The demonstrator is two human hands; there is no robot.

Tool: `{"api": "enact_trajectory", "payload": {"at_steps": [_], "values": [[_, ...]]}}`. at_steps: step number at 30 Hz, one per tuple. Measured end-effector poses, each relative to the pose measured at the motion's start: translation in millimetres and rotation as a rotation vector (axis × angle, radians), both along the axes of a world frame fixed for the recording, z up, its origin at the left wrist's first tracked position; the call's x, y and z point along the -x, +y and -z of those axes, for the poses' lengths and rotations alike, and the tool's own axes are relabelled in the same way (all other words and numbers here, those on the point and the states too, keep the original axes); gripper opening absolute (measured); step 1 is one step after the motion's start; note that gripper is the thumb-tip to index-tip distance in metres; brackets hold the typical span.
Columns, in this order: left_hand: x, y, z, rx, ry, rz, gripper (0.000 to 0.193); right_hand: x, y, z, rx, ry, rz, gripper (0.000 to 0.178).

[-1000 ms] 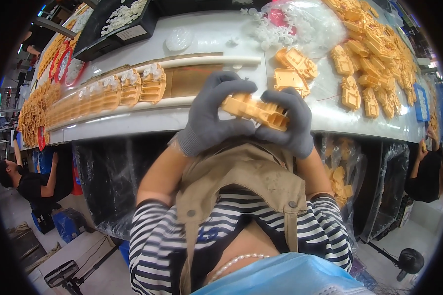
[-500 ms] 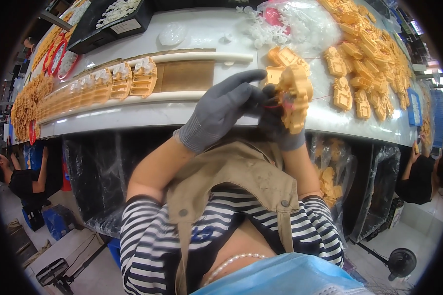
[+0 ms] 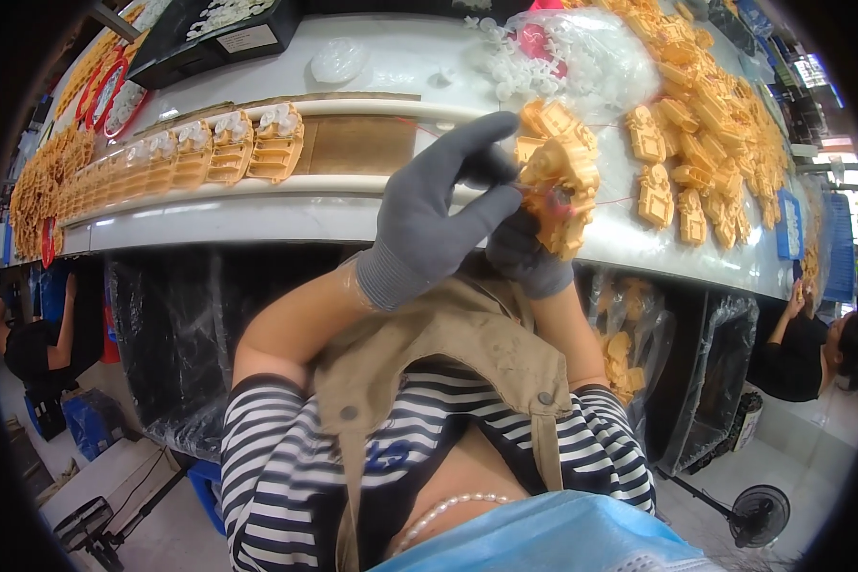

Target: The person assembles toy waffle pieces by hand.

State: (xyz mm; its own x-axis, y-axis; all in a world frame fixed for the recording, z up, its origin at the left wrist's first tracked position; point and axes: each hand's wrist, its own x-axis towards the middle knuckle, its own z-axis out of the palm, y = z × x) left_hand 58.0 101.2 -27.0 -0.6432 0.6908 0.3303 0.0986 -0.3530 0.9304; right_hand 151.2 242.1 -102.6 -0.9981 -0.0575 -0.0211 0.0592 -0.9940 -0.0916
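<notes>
At far left a person [image 3: 43, 348] in black sits below a heap [image 3: 43, 186] of yellow pieces; next come red rings [image 3: 105, 91], then a black bin [image 3: 176, 65] holding white bits [image 3: 227, 16]. Yellow shells [image 3: 195, 153], several topped with white pieces, stand in a row on the worktop [image 3: 296, 217] between 2 white tubes [image 3: 353, 183], with bare cardboard [image 3: 362, 148] to their right. The gray-gloved left hand [image 3: 429, 210] has its thumb and fingers bent in at the left edge of the yellow part [image 3: 567, 176]; whether its grip pinches anything I cannot tell. The part, with something red inside, is held tilted up off the worktop, the right hand [image 3: 532, 257] gripping it from below, its grip closed around it. Behind lie more shells and a clear bag [image 3: 620, 57]; right of these, a yellow pile [image 3: 720, 133] and a blue tray [image 3: 789, 224].
</notes>
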Motion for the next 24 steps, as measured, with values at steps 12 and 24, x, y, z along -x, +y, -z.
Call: {"api": "enact_trajectory", "payload": {"at_steps": [12, 24], "values": [[0.8, 2.6, -10.5, 0.033, 0.642, -0.191, 0.054, 4.2, -4.8, 22.1, -1.673, -0.206, 0.474, 0.032], [-0.8, 14.0, -11.7, -0.002, 1.077, -0.345, 0.038, -4.8, -3.9, -8.1, -1.935, 0.116, 0.273, 0.051]]}}
